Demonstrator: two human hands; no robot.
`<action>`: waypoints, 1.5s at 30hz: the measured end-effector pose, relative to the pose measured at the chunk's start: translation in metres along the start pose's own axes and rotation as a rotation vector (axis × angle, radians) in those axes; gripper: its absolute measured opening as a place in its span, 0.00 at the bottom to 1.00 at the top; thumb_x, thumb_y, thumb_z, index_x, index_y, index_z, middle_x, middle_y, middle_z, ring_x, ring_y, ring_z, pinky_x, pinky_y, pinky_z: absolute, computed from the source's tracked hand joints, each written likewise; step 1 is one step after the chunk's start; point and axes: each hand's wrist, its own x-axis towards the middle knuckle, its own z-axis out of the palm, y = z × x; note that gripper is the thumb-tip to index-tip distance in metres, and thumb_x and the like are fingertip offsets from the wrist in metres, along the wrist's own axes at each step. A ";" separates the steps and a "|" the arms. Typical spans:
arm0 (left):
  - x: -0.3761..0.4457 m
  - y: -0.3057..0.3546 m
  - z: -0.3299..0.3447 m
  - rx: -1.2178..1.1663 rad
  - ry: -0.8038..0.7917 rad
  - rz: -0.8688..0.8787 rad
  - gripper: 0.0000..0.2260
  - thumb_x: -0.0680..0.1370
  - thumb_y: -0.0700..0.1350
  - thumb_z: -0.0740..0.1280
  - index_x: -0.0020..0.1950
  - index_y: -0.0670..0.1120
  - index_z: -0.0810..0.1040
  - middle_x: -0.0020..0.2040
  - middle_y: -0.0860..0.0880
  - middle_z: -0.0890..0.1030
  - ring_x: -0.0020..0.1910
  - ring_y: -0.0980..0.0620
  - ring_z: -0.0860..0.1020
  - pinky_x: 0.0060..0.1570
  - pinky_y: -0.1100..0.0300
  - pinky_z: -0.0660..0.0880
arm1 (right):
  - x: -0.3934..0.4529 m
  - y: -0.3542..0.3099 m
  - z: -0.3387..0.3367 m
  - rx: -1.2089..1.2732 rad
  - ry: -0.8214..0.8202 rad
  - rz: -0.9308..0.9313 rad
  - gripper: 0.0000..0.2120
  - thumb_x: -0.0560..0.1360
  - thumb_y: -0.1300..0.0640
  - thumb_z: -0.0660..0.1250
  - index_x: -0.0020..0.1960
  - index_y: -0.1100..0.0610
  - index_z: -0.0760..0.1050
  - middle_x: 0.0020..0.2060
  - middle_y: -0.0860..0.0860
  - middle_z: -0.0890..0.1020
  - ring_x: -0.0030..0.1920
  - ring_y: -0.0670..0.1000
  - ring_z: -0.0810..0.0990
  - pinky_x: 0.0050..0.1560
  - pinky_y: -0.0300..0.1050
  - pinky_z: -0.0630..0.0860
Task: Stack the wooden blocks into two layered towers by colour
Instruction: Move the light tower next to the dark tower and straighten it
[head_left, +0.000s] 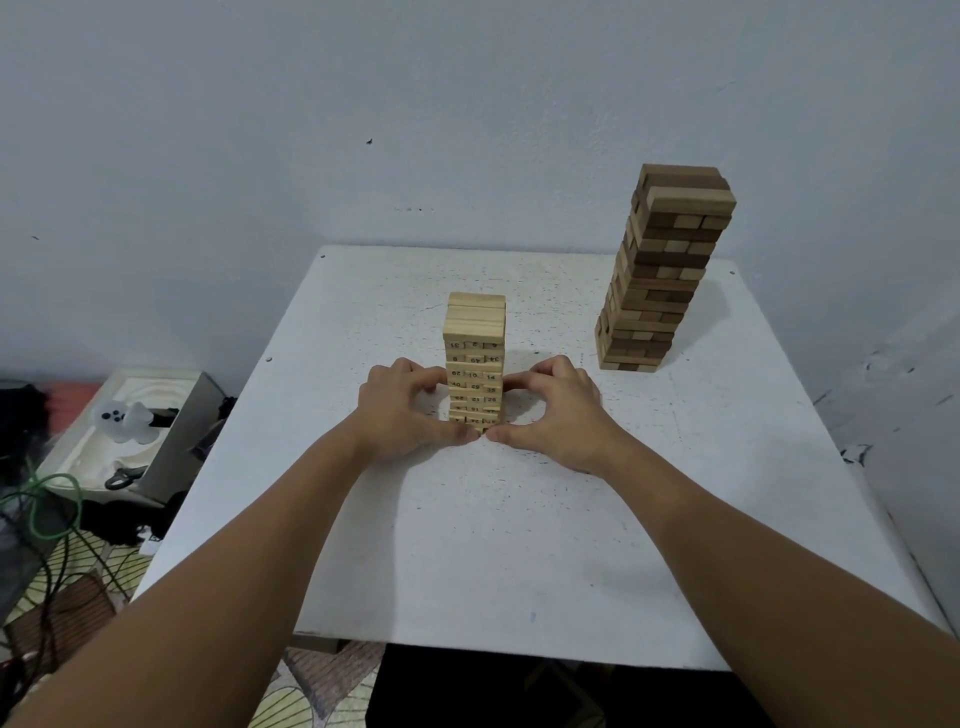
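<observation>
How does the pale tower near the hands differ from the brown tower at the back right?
The pale tower is one light colour with printed numbers; the brown tower mixes dark and light blocks, with no numbers visible. The pale tower looks shorter. The left hand and right hand flank the pale tower's base; the brown tower stands untouched. Both stand upright on the white table.

Your surface (519, 545) is a white square board, speckled with small dark flecks and scuffs (densest around the middle and right side), pushed up against a pale wall. Two towers stand directly on it. The light tower (475, 358) of pale numbered blocks stands near the centre. The dark tower (665, 270), built of mixed brown and tan blocks, stands well apart at the far right corner and rises taller, its upper layers sitting slightly askew. Your hands rest on the surface at the light tower's foot, left hand (402, 410) and right hand (558, 410) on either side.
</observation>
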 end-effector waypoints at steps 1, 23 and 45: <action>0.000 0.000 0.000 0.004 0.002 0.000 0.33 0.57 0.77 0.71 0.62 0.72 0.78 0.55 0.58 0.71 0.64 0.51 0.66 0.68 0.47 0.68 | 0.000 0.000 0.000 0.002 0.004 -0.001 0.31 0.68 0.33 0.77 0.68 0.35 0.75 0.62 0.43 0.66 0.69 0.49 0.61 0.74 0.51 0.59; -0.015 -0.003 -0.019 -0.225 -0.056 -0.092 0.26 0.63 0.53 0.86 0.55 0.67 0.80 0.63 0.60 0.72 0.66 0.54 0.72 0.71 0.52 0.70 | -0.003 0.008 -0.012 0.088 -0.090 0.017 0.32 0.68 0.40 0.80 0.70 0.41 0.75 0.63 0.43 0.66 0.70 0.45 0.61 0.74 0.48 0.65; -0.012 -0.003 -0.009 -0.363 0.024 -0.075 0.18 0.61 0.48 0.87 0.49 0.54 0.89 0.58 0.52 0.75 0.61 0.58 0.75 0.59 0.69 0.69 | 0.001 0.006 -0.008 0.118 -0.069 0.043 0.27 0.66 0.39 0.81 0.64 0.37 0.79 0.62 0.43 0.66 0.69 0.47 0.61 0.75 0.53 0.64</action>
